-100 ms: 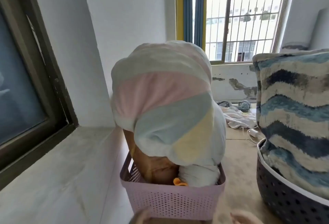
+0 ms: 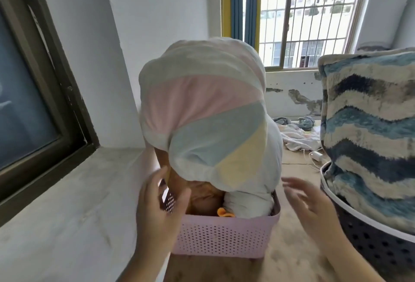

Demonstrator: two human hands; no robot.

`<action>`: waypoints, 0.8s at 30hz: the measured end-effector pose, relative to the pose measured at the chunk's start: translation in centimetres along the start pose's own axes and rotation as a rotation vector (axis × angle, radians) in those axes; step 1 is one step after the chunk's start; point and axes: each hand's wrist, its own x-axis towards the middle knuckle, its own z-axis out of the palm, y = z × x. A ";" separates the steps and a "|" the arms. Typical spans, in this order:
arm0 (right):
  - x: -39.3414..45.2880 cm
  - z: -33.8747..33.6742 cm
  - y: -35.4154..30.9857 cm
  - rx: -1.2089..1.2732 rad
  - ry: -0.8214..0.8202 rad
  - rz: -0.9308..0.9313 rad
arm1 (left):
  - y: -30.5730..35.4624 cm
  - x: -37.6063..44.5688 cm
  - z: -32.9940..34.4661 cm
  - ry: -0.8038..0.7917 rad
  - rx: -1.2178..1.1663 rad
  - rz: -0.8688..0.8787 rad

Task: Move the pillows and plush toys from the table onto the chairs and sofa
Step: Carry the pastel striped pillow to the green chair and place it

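Note:
A big pastel-striped plush toy (image 2: 206,113) stands stuffed into a pink perforated basket (image 2: 224,234), together with a brown plush (image 2: 202,198) and a small orange part (image 2: 224,213). My left hand (image 2: 157,205) is open at the basket's left rim, fingers spread, in front of its corner. Blurred and open, my right hand (image 2: 314,205) hovers just right of the basket and holds nothing. A blue, navy and cream wave-patterned pillow (image 2: 368,133) stands in a dark perforated basket (image 2: 368,248) at the right.
A pale concrete ledge (image 2: 67,203) under a dark-framed window (image 2: 27,93) runs along the left. Crumpled cloths (image 2: 298,138) and a white charger with cable (image 2: 317,156) lie on the floor behind. A barred window (image 2: 303,17) fills the far wall.
Both hands have risen from the bottom edge to either side of the pink basket. The view has dipped slightly.

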 end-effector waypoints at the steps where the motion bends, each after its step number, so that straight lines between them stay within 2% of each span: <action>1: 2.6 -0.1 -0.9 0.042 0.014 -0.035 | 1.1 2.8 0.2 0.090 0.035 0.075; 3: 6.5 0.5 -4.3 0.066 0.063 -0.048 | 3.8 7.0 0.3 0.169 0.145 0.184; 4: 8.0 0.9 -5.9 0.096 0.054 0.004 | 4.7 8.9 0.4 0.154 0.170 0.173; 7: 11.5 2.4 -7.1 0.166 -0.031 0.185 | 5.5 13.9 1.4 0.028 0.097 -0.111; 9: 12.6 3.4 -7.1 0.155 -0.055 0.258 | 5.3 15.6 2.1 -0.056 0.038 -0.241; 12: 13.3 4.5 -6.5 0.195 -0.049 0.315 | 4.3 16.4 3.0 -0.040 -0.052 -0.324; 16: 13.9 6.0 -4.9 0.365 -0.066 0.357 | 3.0 16.0 3.9 -0.001 -0.149 -0.437; 19: 14.1 6.9 -4.1 0.458 -0.068 0.281 | 3.0 15.5 4.5 -0.019 -0.234 -0.321; 24: 13.4 7.1 -5.4 0.560 -0.021 0.059 | 4.0 13.7 4.8 0.119 -0.292 -0.187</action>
